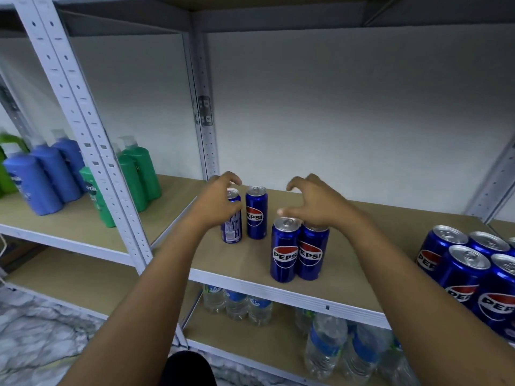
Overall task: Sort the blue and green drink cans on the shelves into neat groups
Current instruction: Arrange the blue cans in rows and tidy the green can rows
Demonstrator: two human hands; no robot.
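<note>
Upright, glossy blue cans [284, 250] bear Pepsi logos.

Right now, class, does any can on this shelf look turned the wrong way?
Yes. The back-left can, by the left hand, shows its barcode side, while the can beside it and the front pair show logos forward.

Bare shelf [384, 235] between can clusters [299, 252]

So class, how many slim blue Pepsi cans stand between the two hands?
4: two at the back by the left hand, two touching in front under the right hand.
</note>
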